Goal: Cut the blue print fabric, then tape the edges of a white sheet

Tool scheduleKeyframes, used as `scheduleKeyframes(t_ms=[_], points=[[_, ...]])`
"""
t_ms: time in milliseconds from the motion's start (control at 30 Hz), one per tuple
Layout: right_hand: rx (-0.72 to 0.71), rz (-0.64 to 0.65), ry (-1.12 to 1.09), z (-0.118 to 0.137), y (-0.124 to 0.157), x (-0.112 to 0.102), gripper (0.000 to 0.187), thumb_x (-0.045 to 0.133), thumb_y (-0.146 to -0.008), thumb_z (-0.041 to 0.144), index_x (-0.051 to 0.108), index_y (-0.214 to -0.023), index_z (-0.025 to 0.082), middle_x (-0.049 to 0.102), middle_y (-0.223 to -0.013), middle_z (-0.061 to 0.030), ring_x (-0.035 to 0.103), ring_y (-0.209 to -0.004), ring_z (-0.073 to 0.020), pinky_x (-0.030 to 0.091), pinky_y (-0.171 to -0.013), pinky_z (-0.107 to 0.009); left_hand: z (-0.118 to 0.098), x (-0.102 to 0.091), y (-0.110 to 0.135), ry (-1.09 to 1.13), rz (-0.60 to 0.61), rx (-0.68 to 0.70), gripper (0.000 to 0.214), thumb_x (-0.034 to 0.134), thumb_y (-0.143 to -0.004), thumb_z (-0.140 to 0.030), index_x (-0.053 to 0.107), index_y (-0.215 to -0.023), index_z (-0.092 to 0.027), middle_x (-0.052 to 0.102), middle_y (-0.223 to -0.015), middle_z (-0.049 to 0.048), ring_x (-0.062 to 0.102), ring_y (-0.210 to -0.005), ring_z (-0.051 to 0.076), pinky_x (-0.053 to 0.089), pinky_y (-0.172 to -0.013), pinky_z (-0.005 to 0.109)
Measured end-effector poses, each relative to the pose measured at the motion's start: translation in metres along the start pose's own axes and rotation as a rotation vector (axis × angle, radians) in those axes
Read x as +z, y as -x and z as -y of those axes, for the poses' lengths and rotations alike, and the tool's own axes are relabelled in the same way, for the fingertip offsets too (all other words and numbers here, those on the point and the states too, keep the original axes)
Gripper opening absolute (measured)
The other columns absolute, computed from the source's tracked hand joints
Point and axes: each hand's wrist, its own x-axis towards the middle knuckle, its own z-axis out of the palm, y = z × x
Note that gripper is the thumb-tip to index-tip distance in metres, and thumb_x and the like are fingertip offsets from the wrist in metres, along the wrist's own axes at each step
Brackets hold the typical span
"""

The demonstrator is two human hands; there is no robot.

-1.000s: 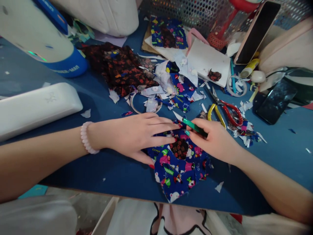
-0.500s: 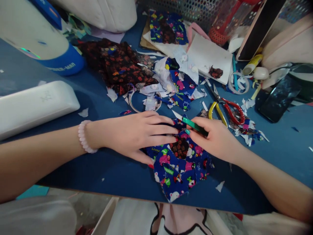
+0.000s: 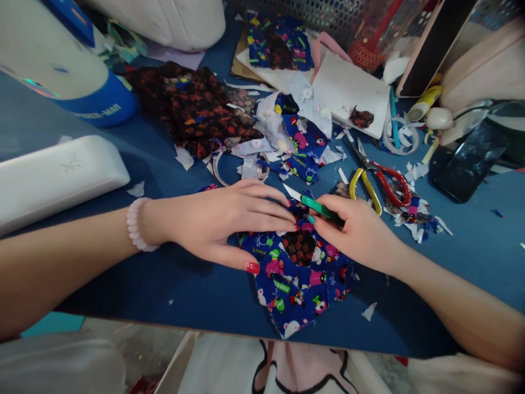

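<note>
A blue printed cloth piece [image 3: 291,290] with a dark red-brown patch [image 3: 299,247] in its middle lies near the table's front edge. My left hand [image 3: 241,219] rests on the upper left of this cloth, fingers stretched out, thumb apart. In my right hand [image 3: 353,227] is a craft knife [image 3: 318,207] with a green handle, gripped between thumb and fingers. Its bare blade points up and left, close to my left fingertips, above the cloth's top edge. Scissors [image 3: 379,178] with one red and one yellow handle lie just beyond my right hand.
Behind my hands lie a dark floral cloth heap [image 3: 197,109], a tape roll [image 3: 221,169] and scraps. A white case [image 3: 65,178] and a blue-based bottle [image 3: 102,104] stand left. At the right are a phone [image 3: 470,161], another tape roll [image 3: 404,137] and a notepad [image 3: 348,87].
My left hand has lifted slightly and its thumb has come up off the cloth's edge, showing more print. The knife in my right hand has shifted a little left.
</note>
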Motion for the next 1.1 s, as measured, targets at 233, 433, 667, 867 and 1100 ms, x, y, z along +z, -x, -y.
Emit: scheduleKeyframes(t_ms=[233, 433, 667, 867, 1100], points=[[-0.001, -0.012, 0.013, 0.001, -0.001, 0.001, 0.015, 0.048, -0.082, 0.020, 0.041, -0.069, 0.021, 0.038, -0.051, 0.0068, 0.036, -0.043, -0.0089, 0.023, -0.047, -0.024, -0.008, 0.003, -0.003, 0.001, -0.033, -0.033, 0.044, 0.052, -0.091, -0.026, 0.051, -0.136, -0.024, 0.061, -0.131, 0.0096, 0.047, -0.131, 0.027, 0.017, -0.118, 0.052], [-0.035, -0.044, 0.038, 0.000, 0.000, 0.003, 0.015, 0.050, -0.082, 0.019, 0.041, -0.070, 0.021, 0.038, -0.052, 0.0068, 0.037, -0.044, -0.0084, 0.026, -0.048, -0.023, -0.007, 0.008, -0.005, -0.096, -0.126, -0.075, 0.035, 0.046, -0.093, -0.020, 0.059, -0.126, -0.023, 0.064, -0.123, 0.0112, 0.054, -0.121, 0.024, 0.034, -0.111, 0.045], [-0.042, -0.062, 0.041, 0.000, 0.000, 0.004, 0.020, 0.050, -0.080, 0.020, 0.036, -0.067, 0.022, 0.037, -0.051, 0.0069, 0.035, -0.045, -0.0089, 0.028, -0.048, -0.022, -0.005, 0.012, -0.004, -0.219, -0.153, -0.059, 0.034, 0.044, -0.094, -0.018, 0.061, -0.124, -0.022, 0.065, -0.120, 0.0117, 0.053, -0.119, 0.025, 0.038, -0.107, 0.044], [-0.044, -0.068, 0.057, 0.001, 0.000, 0.004, 0.019, 0.051, -0.080, 0.020, 0.036, -0.068, 0.022, 0.038, -0.052, 0.0069, 0.037, -0.045, -0.0090, 0.028, -0.049, -0.022, -0.005, 0.012, -0.005, -0.209, -0.137, -0.054, 0.033, 0.043, -0.095, -0.019, 0.063, -0.121, -0.022, 0.067, -0.118, 0.0095, 0.052, -0.121, 0.024, 0.038, -0.107, 0.044], [-0.052, -0.086, 0.078, -0.001, 0.000, 0.006, 0.019, 0.051, -0.080, 0.020, 0.037, -0.067, 0.022, 0.039, -0.052, 0.0068, 0.037, -0.045, -0.0089, 0.028, -0.050, -0.023, -0.005, 0.013, -0.004, -0.251, -0.115, -0.066, 0.033, 0.044, -0.095, -0.020, 0.064, -0.120, -0.022, 0.065, -0.122, 0.0102, 0.051, -0.122, 0.025, 0.037, -0.108, 0.045]])
